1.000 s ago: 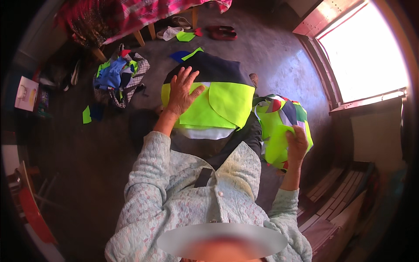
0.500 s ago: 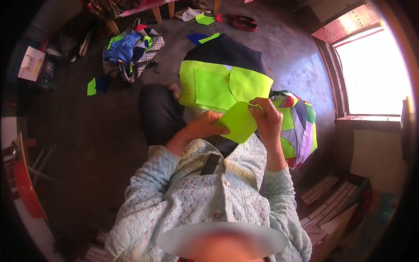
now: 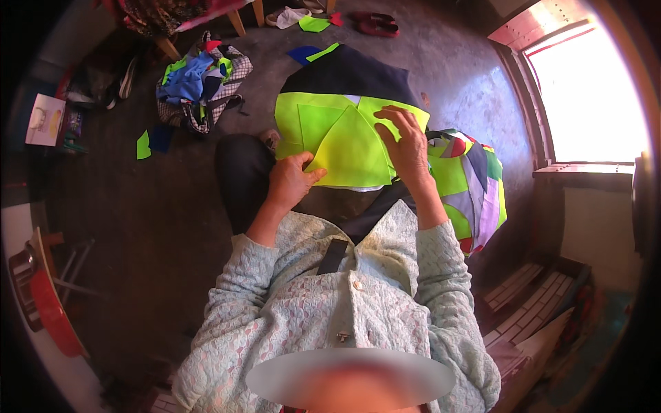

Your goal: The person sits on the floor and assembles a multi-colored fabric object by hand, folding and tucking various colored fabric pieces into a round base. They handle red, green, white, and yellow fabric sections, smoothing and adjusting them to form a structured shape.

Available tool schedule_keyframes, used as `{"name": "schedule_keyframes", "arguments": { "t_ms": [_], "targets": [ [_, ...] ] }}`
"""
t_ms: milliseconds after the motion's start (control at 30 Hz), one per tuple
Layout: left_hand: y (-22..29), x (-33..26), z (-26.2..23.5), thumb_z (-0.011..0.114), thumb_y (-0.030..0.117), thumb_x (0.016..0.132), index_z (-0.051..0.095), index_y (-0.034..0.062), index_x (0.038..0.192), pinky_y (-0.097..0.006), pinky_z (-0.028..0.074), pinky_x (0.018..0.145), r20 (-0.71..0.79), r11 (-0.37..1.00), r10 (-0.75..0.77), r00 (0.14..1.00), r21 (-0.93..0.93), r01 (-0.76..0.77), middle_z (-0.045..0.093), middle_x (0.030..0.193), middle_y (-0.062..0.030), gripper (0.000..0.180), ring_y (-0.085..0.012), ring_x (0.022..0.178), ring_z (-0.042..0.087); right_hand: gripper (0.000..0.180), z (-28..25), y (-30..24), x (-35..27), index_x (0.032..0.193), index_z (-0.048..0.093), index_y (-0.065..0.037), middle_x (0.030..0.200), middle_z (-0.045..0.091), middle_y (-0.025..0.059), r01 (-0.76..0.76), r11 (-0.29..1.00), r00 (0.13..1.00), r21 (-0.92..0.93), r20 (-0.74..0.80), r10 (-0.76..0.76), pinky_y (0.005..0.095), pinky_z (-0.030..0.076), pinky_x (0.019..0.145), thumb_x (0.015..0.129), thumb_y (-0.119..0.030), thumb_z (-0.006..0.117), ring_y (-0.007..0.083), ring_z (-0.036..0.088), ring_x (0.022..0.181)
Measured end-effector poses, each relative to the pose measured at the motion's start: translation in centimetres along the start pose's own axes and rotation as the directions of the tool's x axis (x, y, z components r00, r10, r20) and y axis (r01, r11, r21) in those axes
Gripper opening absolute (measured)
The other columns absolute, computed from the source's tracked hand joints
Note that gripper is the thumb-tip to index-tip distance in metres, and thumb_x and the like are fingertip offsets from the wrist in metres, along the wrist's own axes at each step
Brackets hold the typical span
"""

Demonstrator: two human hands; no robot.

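A fan-shaped piece of neon yellow-green fabric point(image 3: 352, 153) lies on top of a larger neon yellow-green and dark navy cloth point(image 3: 344, 82) spread over my lap. My left hand point(image 3: 290, 180) pinches the piece's lower left corner. My right hand point(image 3: 406, 144) rests flat on its right edge, fingers spread toward the top. A multicoloured patchwork cloth point(image 3: 471, 186) hangs just right of my right forearm.
A heap of blue, green and checked fabric scraps point(image 3: 200, 76) sits on the dark floor at upper left. Loose neon scraps point(image 3: 143, 146) lie nearby. Red shoes point(image 3: 375, 24) are at the top. A bright window point(image 3: 592, 89) is at right, a red basin point(image 3: 51, 310) at lower left.
The neon piece, held up near my chest half a second ago, now lies flat on the lap cloth. Both hands moved forward with it, and my right hand spread out on top.
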State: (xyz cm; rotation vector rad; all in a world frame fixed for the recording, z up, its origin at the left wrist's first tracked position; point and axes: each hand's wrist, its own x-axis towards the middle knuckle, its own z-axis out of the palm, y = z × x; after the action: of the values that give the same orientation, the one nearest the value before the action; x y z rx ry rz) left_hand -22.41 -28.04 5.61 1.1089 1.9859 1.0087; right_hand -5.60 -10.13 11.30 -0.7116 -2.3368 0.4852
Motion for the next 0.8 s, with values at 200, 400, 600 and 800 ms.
{"name": "schedule_keyframes", "arguments": {
  "t_ms": [200, 400, 600, 800],
  "targets": [
    [0.3, -0.2, -0.7, 0.079, 0.017, 0.078, 0.065, 0.0001, 0.086, -0.030, 0.041, 0.044, -0.080, 0.999, 0.040, 0.996, 0.036, -0.038, 0.060, 0.057, -0.0053, 0.024, -0.0112, 0.047, 0.056, 0.044, -1.8, -0.7, -3.2, 0.125, 0.060, -0.012, 0.144, 0.045, 0.0157, 0.052, 0.994, 0.988, -0.095, 0.149, -0.037, 0.0460, 0.036, 0.105, 0.083, -0.020, 0.071, 0.0359, 0.045, 0.130],
    [2.5, -0.6, -2.1, 0.079, 0.015, 0.076, 0.065, 0.0063, 0.094, -0.034, 0.047, 0.055, -0.215, 0.958, 0.071, 0.974, 0.287, -0.007, 0.064, 0.066, -0.0075, 0.025, -0.0230, 0.059, 0.062, 0.075, 2.2, -0.7, -6.5, 0.145, 0.043, -0.022, 0.156, 0.027, 0.0131, 0.115, 0.966, 0.922, -0.231, 0.387, -0.017, 0.0513, 0.016, 0.116, 0.079, -0.046, 0.070, 0.0303, 0.025, 0.145],
    [5.3, 0.9, -1.4, 0.077, 0.011, 0.076, 0.064, 0.0068, 0.095, -0.038, 0.051, 0.066, -0.272, 0.875, 0.404, 0.873, 0.392, -0.283, 0.065, 0.087, -0.0080, 0.024, -0.0261, 0.077, 0.065, 0.075, 3.2, -0.5, -7.1, 0.145, 0.043, -0.028, 0.156, 0.029, 0.0103, 0.118, 0.960, 0.924, -0.253, 0.383, -0.013, 0.0512, 0.017, 0.116, 0.078, -0.053, 0.067, 0.0272, 0.027, 0.144],
    [6.2, 7.1, 3.7, 0.063, 0.027, 0.090, 0.059, -0.0005, 0.123, -0.047, 0.036, 0.107, -0.029, 0.711, 0.626, 0.779, 0.431, -0.555, 0.052, 0.135, -0.0186, 0.044, -0.0372, 0.128, 0.046, 0.065, 3.3, 0.0, -7.7, 0.130, 0.055, -0.012, 0.150, 0.036, 0.0145, 0.151, 0.955, 0.930, -0.256, 0.365, -0.049, 0.0534, 0.018, 0.116, 0.081, -0.054, 0.062, 0.0292, 0.027, 0.144]
  ]
}}
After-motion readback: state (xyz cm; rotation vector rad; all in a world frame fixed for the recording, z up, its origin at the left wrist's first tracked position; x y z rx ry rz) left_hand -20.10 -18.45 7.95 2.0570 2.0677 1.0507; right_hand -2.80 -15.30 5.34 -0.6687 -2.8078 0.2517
